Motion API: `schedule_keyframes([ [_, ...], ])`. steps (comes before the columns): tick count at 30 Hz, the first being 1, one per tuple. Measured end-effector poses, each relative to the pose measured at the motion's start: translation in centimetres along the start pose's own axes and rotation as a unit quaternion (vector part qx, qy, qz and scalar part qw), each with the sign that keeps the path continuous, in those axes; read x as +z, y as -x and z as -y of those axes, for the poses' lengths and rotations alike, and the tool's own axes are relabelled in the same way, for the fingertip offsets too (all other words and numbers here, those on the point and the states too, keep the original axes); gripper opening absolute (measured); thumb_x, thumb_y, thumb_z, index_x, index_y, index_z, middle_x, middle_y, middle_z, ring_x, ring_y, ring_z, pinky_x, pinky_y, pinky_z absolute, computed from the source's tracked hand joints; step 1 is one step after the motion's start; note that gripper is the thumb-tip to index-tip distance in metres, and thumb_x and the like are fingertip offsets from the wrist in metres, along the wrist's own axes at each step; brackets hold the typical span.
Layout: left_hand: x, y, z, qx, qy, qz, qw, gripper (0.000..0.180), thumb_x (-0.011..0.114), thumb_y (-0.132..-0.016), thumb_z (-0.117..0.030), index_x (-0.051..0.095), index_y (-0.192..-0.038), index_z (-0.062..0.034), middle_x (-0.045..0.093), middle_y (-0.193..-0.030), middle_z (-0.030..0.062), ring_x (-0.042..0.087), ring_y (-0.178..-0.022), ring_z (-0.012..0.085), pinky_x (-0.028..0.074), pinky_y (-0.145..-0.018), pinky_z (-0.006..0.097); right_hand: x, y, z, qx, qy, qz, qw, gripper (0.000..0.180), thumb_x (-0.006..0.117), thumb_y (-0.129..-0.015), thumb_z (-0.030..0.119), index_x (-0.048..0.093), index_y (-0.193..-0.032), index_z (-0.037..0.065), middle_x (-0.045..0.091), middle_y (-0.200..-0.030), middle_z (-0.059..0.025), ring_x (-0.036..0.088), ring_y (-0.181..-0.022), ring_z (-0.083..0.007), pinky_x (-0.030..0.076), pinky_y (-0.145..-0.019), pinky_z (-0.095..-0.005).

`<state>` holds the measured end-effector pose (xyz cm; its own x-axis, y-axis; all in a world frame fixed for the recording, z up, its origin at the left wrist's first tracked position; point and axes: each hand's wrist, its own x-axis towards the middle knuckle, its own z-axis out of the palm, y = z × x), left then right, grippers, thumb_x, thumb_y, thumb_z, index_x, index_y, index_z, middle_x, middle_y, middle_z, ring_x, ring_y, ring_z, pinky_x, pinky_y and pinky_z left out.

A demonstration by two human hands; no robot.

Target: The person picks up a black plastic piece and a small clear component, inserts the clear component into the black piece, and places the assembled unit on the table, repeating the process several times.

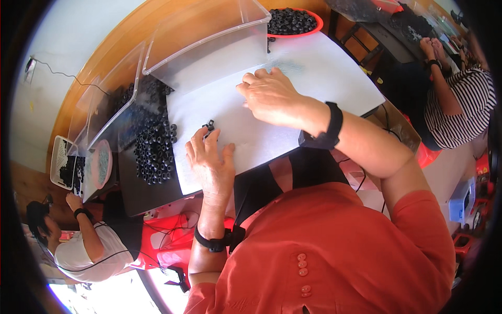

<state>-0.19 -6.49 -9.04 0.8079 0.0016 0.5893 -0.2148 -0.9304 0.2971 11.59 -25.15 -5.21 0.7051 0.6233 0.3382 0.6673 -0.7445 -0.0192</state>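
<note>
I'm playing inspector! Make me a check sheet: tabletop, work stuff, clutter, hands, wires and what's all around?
Surface: white sheet over part of a dark table.
Job's things: small black pieces by the left fingertips; heap of black ring-shaped pieces to the left.
Clutter: clear plastic bin and red tray of black pieces at the far side.
Hands: left hand at the small pieces, grip unclear; right hand over the sheet, fingertips hidden.
Cables: thin cable along the wall.
Surroundings: co-workers in a striped top and a white top.
</note>
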Motion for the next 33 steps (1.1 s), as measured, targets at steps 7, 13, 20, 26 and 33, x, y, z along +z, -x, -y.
schedule_keyframes([
  [7, -1.4, 0.2, -0.2, -0.053, 0.106, -0.007, 0.993, 0.036, 0.076, -0.075, -0.008, 0.068, -0.11, -0.001, 0.059, -0.123, 0.0164, 0.053, -0.114, 0.0362, 0.045, -0.096, 0.045, 1.4, -0.6, -0.4, -0.076, 0.008, -0.013, 0.997, 0.014, 0.059, -0.079, 0.008, 0.071, -0.076, 0.003, 0.067, -0.094, -0.0129, 0.061, -0.097, -0.0314, 0.042, -0.086, -0.048],
  [13, -2.9, 1.1, 2.4, -0.038, 0.129, -0.102, 0.986, 0.029, 0.074, -0.075, -0.003, 0.07, -0.103, -0.003, 0.063, -0.112, 0.0133, 0.056, -0.105, 0.0328, 0.048, -0.089, 0.042, 0.8, -1.1, -0.4, -0.077, -0.002, 0.007, 0.997, 0.01, 0.059, -0.076, -0.001, 0.067, -0.08, 0.001, 0.065, -0.093, -0.0129, 0.06, -0.098, -0.0327, 0.044, -0.088, -0.0456],
  [20, -4.6, -2.0, 8.3, -0.053, -0.024, -0.05, 0.997, 0.031, 0.072, -0.077, -0.005, 0.068, -0.108, -0.0016, 0.066, -0.112, 0.0119, 0.055, -0.109, 0.0339, 0.047, -0.092, 0.043, 1.6, -2.4, -1.3, -0.08, -0.025, 0.029, 0.996, 0.014, 0.059, -0.074, -0.005, 0.065, -0.085, 0.001, 0.064, -0.094, -0.0122, 0.062, -0.096, -0.0336, 0.046, -0.086, -0.0449],
  [26, -2.8, -4.3, 10.2, -0.09, -0.18, 0.119, 0.972, 0.078, 0.058, -0.093, -0.057, 0.045, -0.147, -0.0016, 0.041, -0.153, 0.0239, 0.032, -0.143, 0.0425, 0.026, -0.114, 0.054, 2.0, -2.3, -1.7, -0.123, 0.001, 0.007, 0.992, 0.014, 0.059, -0.074, -0.005, 0.064, -0.085, 0.002, 0.065, -0.094, -0.0117, 0.063, -0.095, -0.0312, 0.046, -0.085, -0.044],
  [33, -1.4, -3.6, 10.0, -0.052, -0.167, 0.114, 0.978, 0.072, 0.059, -0.094, -0.052, 0.049, -0.143, -0.0009, 0.044, -0.151, 0.0215, 0.036, -0.141, 0.0413, 0.03, -0.112, 0.053, 2.2, -1.9, -2.1, -0.146, -0.021, -0.009, 0.989, 0.009, 0.059, -0.078, 0.0, 0.067, -0.081, 0.002, 0.068, -0.089, -0.0139, 0.066, -0.088, -0.0328, 0.047, -0.079, -0.046],
])
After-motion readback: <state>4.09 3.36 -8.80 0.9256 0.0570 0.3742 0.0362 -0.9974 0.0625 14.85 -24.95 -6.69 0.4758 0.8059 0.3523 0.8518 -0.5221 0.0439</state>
